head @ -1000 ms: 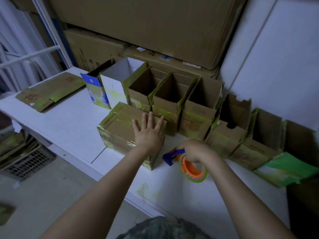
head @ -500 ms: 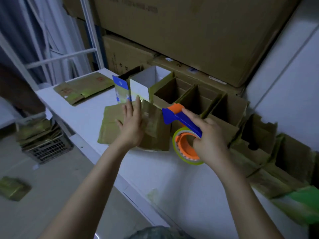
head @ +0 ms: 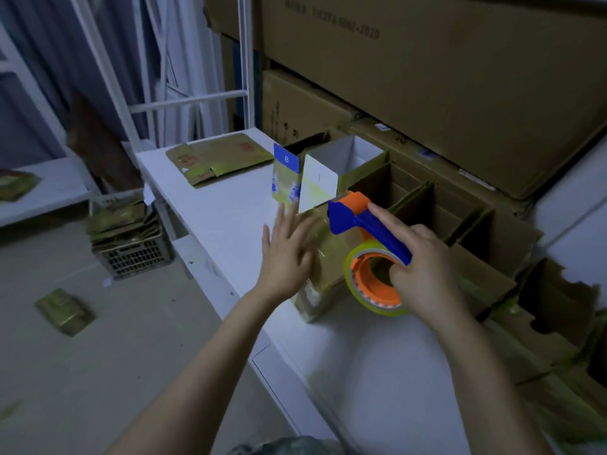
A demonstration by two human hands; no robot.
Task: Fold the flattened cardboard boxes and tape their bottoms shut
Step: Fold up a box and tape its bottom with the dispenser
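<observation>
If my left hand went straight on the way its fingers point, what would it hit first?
Probably the blue-labelled box, just beyond the fingertips of your left hand, though depth is unclear. The tape dispenser in your right hand sits off that line.

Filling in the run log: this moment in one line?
step: taping box | left hand: open, against box | right hand: grips tape dispenser over box | behind: folded boxes
</observation>
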